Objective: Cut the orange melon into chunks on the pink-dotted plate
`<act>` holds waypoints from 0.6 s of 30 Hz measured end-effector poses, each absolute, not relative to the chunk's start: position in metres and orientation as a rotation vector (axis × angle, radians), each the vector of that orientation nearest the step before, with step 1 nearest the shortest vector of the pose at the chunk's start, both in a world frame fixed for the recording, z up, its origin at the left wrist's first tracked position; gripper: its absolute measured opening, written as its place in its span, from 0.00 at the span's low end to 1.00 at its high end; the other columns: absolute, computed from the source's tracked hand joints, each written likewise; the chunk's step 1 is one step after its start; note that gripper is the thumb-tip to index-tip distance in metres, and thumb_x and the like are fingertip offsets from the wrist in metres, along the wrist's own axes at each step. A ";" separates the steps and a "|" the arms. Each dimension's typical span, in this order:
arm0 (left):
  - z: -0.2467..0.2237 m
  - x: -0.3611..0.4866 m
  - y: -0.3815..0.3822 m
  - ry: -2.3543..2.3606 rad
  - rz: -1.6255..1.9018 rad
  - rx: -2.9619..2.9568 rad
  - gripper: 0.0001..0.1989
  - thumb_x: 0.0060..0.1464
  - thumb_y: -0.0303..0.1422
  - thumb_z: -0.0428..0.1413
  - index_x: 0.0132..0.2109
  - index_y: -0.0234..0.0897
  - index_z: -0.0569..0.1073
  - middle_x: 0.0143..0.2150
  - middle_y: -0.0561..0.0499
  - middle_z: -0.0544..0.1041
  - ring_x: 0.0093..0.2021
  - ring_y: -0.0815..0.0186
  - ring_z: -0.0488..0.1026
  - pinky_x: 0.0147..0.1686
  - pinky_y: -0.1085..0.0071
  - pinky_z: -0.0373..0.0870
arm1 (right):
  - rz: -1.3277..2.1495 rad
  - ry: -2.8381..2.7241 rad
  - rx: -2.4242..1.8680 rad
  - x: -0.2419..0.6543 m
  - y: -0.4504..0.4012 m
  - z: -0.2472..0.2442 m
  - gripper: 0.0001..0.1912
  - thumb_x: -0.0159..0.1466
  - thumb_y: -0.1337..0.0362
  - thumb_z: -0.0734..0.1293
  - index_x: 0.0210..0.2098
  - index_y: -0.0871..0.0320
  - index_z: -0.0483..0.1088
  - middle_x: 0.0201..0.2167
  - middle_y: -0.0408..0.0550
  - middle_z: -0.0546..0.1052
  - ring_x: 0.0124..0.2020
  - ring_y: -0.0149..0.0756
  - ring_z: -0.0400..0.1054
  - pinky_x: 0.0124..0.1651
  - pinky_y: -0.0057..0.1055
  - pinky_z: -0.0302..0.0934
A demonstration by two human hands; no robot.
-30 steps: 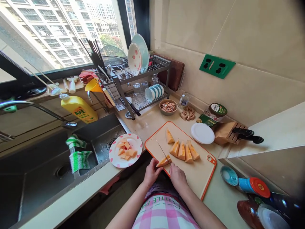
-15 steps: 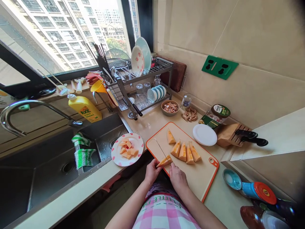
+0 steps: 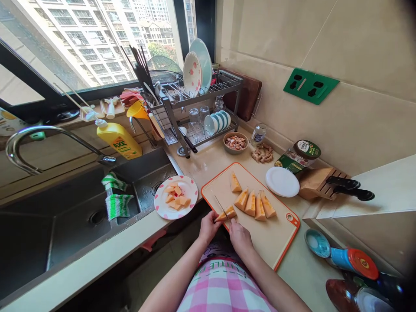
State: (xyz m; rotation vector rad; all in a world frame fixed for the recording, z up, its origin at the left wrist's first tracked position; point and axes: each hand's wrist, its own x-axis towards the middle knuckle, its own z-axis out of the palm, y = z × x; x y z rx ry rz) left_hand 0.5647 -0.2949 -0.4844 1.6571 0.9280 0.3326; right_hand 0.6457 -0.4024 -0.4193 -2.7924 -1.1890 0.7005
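My left hand (image 3: 208, 228) pinches the near end of a peeled orange melon wedge (image 3: 225, 213) lying on an orange-rimmed cutting board (image 3: 271, 234). My right hand (image 3: 240, 237) grips a kitchen knife (image 3: 221, 207), whose handle is hidden in my fingers. Its thin blade rests along the wedge. Several more melon wedges (image 3: 250, 204) lie side by side on the board, beyond my hands. To the left, a white plate with pink dots (image 3: 191, 188) holds melon cubes (image 3: 175, 196).
A steel sink (image 3: 81, 221) with a faucet (image 3: 48, 134) lies left of the counter. A dish rack (image 3: 198, 108), a nut bowl (image 3: 235, 143), ginger (image 3: 262, 152), a white lid (image 3: 282, 182) and a knife block (image 3: 316, 184) stand behind the board. Bottles (image 3: 354, 268) stand at the lower right.
The whole view has drifted slightly, with the counter sitting higher and further right. Both hands stay at the same wedge, and the knife stays on it.
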 end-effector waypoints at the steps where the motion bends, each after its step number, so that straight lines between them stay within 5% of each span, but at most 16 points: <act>1: -0.484 0.565 -0.295 0.931 0.338 1.654 0.07 0.42 0.32 0.59 0.29 0.36 0.69 0.26 0.53 0.73 0.28 0.67 0.68 0.28 0.74 0.61 | 0.665 -1.194 -2.783 0.645 -0.404 -0.417 0.13 0.67 0.69 0.53 0.40 0.60 0.68 0.32 0.51 0.78 0.32 0.39 0.75 0.29 0.26 0.59; 8: -0.484 0.556 -0.290 0.889 0.446 1.465 0.11 0.40 0.32 0.62 0.33 0.37 0.70 0.30 0.53 0.73 0.30 0.67 0.69 0.31 0.73 0.64 | 0.375 -1.080 -2.643 0.659 -0.430 -0.416 0.14 0.67 0.67 0.52 0.35 0.60 0.68 0.25 0.49 0.77 0.26 0.36 0.72 0.25 0.26 0.56; 18: -0.486 0.557 -0.299 0.829 0.455 1.211 0.12 0.41 0.31 0.61 0.30 0.38 0.63 0.25 0.56 0.70 0.26 0.68 0.69 0.27 0.73 0.65 | 0.467 -1.212 -2.535 0.640 -0.421 -0.417 0.15 0.67 0.67 0.51 0.34 0.60 0.68 0.25 0.49 0.76 0.26 0.35 0.72 0.25 0.26 0.54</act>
